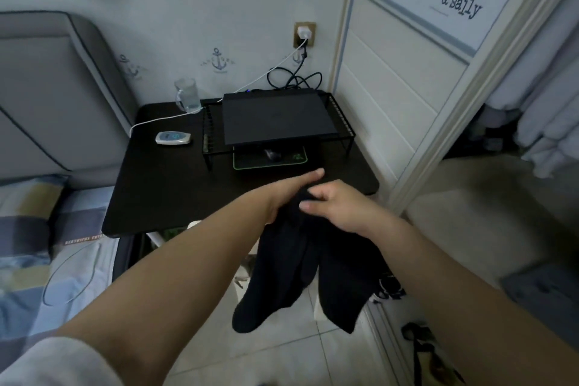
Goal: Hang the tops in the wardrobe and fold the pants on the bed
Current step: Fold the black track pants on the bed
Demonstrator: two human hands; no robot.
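I am standing in a small bedroom, over a black desk (175, 194) that sits between the bed (40, 247) and the wardrobe (532, 97). The black garment (300, 269) hangs straight down from my two hands, out in the air in front of the desk edge, so its long way runs up and down, below my fingers. My left hand (291, 194) seems to grip its top from the left, but the cloth hides how those fingers curl. My right hand (335, 200) touches the same top from the right, fingers loosely bent on it. Both hands are just as near. I think it is pants, so the bed, off to the left of my fingers, comes next.
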